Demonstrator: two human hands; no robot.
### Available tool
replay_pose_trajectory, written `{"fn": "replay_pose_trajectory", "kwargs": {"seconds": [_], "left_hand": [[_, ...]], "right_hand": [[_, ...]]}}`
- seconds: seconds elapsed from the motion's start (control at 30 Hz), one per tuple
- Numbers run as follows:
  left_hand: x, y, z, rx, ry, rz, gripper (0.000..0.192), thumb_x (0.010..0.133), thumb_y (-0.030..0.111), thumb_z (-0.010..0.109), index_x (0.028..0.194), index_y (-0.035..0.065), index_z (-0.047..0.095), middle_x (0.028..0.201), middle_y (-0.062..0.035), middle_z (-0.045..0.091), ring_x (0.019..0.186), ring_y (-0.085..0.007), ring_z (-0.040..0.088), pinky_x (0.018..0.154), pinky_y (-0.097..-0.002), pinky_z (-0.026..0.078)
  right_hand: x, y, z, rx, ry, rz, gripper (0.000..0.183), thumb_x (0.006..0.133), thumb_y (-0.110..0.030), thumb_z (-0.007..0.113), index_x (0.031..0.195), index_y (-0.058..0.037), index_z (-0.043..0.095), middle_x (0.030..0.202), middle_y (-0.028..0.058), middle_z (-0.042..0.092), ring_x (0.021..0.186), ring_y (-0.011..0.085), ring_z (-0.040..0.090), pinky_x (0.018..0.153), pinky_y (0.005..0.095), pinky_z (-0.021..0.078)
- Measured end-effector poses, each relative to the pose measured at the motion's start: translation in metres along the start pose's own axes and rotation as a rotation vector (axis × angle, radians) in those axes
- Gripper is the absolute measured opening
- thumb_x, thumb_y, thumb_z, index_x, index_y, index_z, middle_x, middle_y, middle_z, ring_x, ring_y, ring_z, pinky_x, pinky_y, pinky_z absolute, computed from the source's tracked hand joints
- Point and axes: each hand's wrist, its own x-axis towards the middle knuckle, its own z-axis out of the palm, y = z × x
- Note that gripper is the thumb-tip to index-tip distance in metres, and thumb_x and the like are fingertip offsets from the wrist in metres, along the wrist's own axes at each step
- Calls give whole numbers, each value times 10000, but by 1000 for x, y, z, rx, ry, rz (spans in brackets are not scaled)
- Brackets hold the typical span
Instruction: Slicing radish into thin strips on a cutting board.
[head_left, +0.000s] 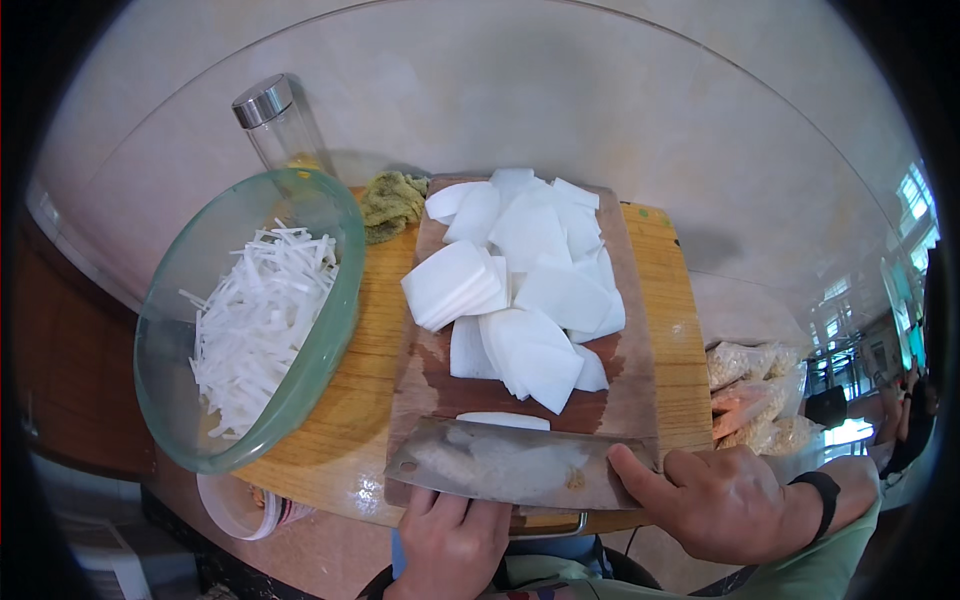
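Note:
My right hand (712, 499) grips a broad steel cleaver (510, 463), which lies across the near end of the wooden cutting board (637, 375). Its handle is hidden in my fist, and white residue smears the blade. Just behind the blade, my left hand (454, 544) rests at the board's near edge. The blade hides its fingertips, so whether they hold anything cannot be seen. Beyond the cleaver a white slice (502, 421) peeks out. Farther up, thin white vegetable slices (529, 225), apparently radish, overlap in a loose pile, with a squared stack (454, 286) at its left.
Left of the board, a greenish glass bowl (349, 315) holds white shreds (266, 322). Behind are a lidded glass jar (274, 124) and a crumpled green cloth (392, 206) near the wall. Filled plastic bags (757, 394) sit right of the wooden table (667, 292); a plastic tub (236, 517) is lower left.

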Motion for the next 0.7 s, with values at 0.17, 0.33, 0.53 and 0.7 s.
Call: {"fn": "replay_pose_trajectory", "kwargs": {"seconds": [0.17, 0.33, 0.53, 0.7], "left_hand": [[-1, 0, -11, -16, -134, 7, 346, 714, -8, 769, 1058, 3, 734, 1082, -169, 660, 1018, -394, 618, 905, -451, 499], [4, 7, -13, -80, -91, -9, 256, 812, 22, 732, 1065, -7, 704, 1023, -171, 643, 979, -384, 606, 848, -435, 516], [8, 18, -17, -52, -156, -95, 275, 836, 38, 720, 1106, -12, 698, 1093, -180, 643, 1045, -391, 610, 894, -418, 514], [12, 24, -18, 32, -173, -56, 387, 794, 48, 756, 1172, -1, 685, 1146, -178, 631, 1038, -384, 610, 889, -438, 512]], "right_hand": [[7, 1, 0, -11, -31, -3, 416, 844, -167, 662, 1249, -69, 649, 629, 33, 523, 444, 167, 579, 345, 338, 411], [10, 8, 11, 35, 45, -19, 432, 841, -158, 663, 1263, -74, 638, 611, 40, 530, 436, 184, 587, 347, 352, 422], [23, 19, 14, 125, -61, -17, 473, 854, -152, 656, 1314, -78, 579, 603, 87, 598, 463, 259, 636, 367, 399, 459], [23, 25, 22, 186, 31, 39, 467, 867, -172, 658, 1320, -92, 578, 632, 90, 615, 498, 263, 652, 400, 398, 490]]}}
